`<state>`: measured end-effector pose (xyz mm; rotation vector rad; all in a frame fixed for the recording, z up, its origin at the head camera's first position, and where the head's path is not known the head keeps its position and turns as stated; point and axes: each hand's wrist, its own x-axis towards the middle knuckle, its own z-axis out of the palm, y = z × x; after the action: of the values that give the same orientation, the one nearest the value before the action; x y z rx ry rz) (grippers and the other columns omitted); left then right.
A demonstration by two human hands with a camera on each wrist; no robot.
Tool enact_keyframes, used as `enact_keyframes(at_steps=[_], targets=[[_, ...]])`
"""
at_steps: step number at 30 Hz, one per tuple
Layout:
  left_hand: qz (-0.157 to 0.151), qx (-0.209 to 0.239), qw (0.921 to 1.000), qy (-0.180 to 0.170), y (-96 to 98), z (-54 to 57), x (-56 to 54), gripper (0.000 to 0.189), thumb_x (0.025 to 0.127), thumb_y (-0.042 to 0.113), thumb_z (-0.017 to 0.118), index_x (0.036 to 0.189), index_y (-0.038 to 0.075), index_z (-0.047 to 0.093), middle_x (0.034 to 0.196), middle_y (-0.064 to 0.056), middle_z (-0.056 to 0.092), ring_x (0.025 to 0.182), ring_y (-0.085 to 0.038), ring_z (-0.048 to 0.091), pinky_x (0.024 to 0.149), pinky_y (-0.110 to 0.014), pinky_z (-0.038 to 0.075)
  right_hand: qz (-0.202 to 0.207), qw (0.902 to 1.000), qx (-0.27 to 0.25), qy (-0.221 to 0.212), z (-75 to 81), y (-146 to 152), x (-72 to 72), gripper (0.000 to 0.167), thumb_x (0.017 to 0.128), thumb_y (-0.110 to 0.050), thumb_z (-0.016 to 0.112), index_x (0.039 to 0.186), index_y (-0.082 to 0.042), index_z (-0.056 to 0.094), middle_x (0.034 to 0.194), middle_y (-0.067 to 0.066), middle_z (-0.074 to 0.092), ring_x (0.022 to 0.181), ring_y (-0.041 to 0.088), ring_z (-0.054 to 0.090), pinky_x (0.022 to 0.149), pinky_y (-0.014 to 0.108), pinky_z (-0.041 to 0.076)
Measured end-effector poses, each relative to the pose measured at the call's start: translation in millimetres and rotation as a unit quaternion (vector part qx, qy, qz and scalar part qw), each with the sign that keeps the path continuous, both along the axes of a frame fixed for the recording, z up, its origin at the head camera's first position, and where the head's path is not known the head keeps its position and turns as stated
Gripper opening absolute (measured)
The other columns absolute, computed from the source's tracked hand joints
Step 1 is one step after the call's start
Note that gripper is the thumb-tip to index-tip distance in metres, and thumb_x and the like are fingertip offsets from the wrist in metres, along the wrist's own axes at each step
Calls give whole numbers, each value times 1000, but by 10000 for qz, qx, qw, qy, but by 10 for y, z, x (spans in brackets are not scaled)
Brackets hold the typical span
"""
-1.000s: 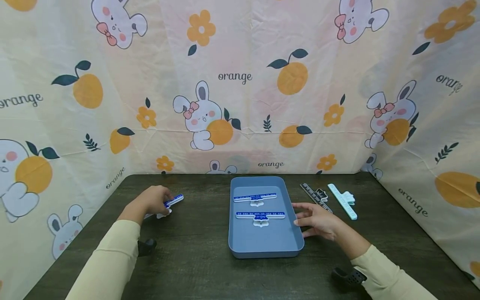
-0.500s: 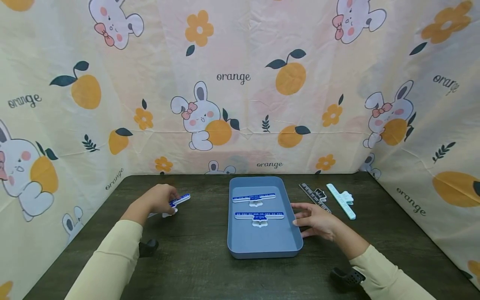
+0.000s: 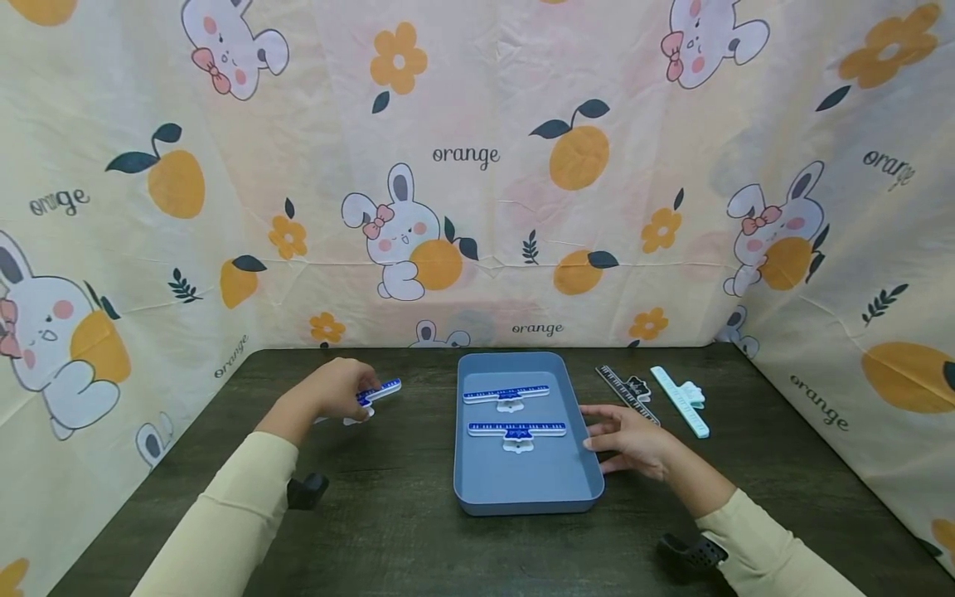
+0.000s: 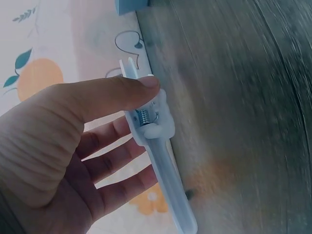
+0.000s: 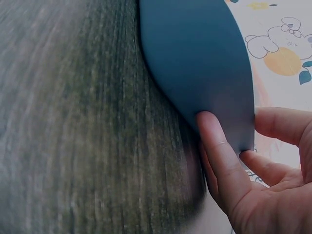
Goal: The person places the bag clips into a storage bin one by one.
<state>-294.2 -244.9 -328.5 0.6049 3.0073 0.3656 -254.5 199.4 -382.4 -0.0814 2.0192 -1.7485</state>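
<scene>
My left hand [image 3: 336, 394] pinches a blue-and-white ruler clip [image 3: 382, 390] over the left part of the table. In the left wrist view the thumb lies on the handle of the clip [image 4: 170, 185], beside its metal spring, with the fingers behind. A blue-grey tray [image 3: 522, 482] stands at the middle, holding two similar clips, a far one [image 3: 507, 394] and a nearer one [image 3: 516, 429]. Against the tray's right side rest the spread fingers of my right hand [image 3: 630, 441]. In the right wrist view, fingertips [image 5: 210, 124] touch the outer wall of the tray [image 5: 195, 53].
Right of the tray lie a black ruler clip [image 3: 627, 394] and a pale mint clip [image 3: 681, 402], both on the dark wooden table [image 3: 395, 531]. A curtain [image 3: 492, 224] printed with rabbits and oranges hangs along the table's back and sides.
My left hand has moved to the right and slightly farther back, carrying the blue-and-white clip toward the tray. My right hand stays at the tray's side.
</scene>
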Motion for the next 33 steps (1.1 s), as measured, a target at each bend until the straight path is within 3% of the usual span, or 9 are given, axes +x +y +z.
enact_keyframes(at_steps=[21, 33], targets=[[-462, 15, 9989, 82, 334, 120, -12, 32, 71, 12, 84, 100, 6, 72, 86, 0, 68, 74, -13, 61, 73, -39, 54, 1, 10000, -18, 4, 2, 3, 3, 73, 88, 5, 64, 150, 4, 24, 125, 27, 57, 97, 30, 66, 76, 49, 57], [-528, 2, 9985, 119, 490, 184, 11, 33, 71, 12, 84, 102, 6, 72, 86, 0, 67, 71, -14, 59, 74, -38, 54, 12, 10000, -28, -13, -10, 11, -3, 73, 88, 4, 64, 150, 4, 24, 126, 27, 56, 97, 30, 65, 78, 49, 57]])
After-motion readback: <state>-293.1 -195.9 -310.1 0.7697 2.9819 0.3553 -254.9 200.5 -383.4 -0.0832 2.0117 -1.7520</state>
